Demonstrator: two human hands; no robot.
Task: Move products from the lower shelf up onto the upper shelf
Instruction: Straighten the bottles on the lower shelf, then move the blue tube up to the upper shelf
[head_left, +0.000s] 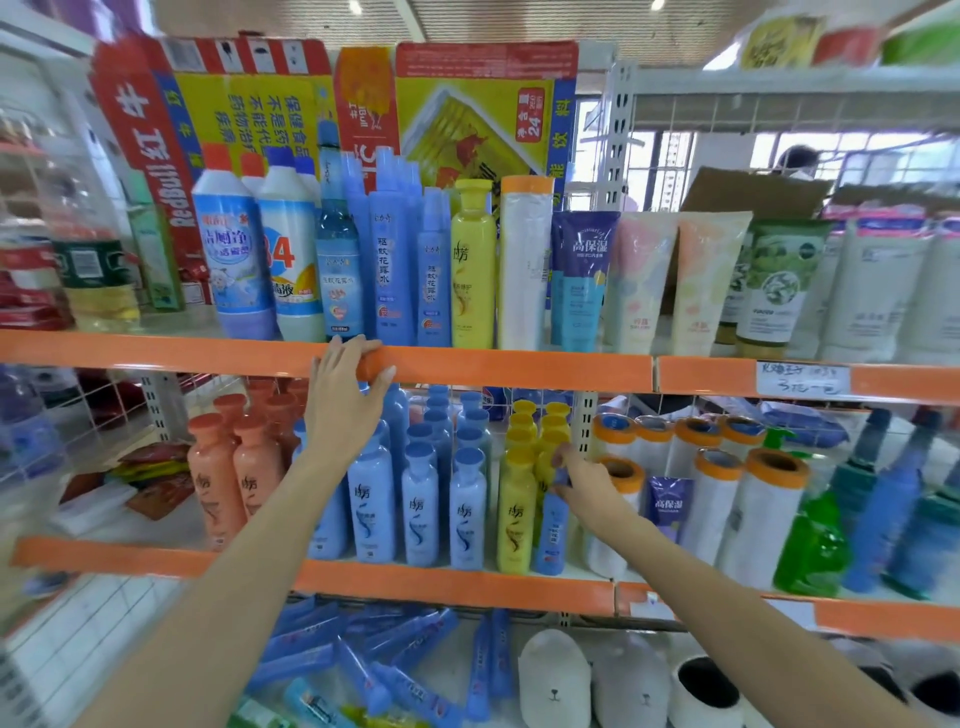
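My left hand (345, 387) rests on the orange front edge of the upper shelf (519, 371), fingers curled over its lip, just below a clear blue bottle (337, 270). My right hand (582, 480) reaches into the lower shelf (457, 582) and grips the top of a blue tube (551, 535) standing between the yellow bottles (517, 514) and the white rolls with orange caps (717, 493). The upper shelf holds blue, yellow and white bottles and a row of tubes (582, 280).
Orange bottles (215, 483) and several blue bottles (421, 509) fill the lower shelf's left and middle. A green pump bottle (810, 540) stands at right. Below lie loose blue tubes (363, 654) and grey slippers (556, 680). A red-yellow carton (467, 104) stands behind the upper row.
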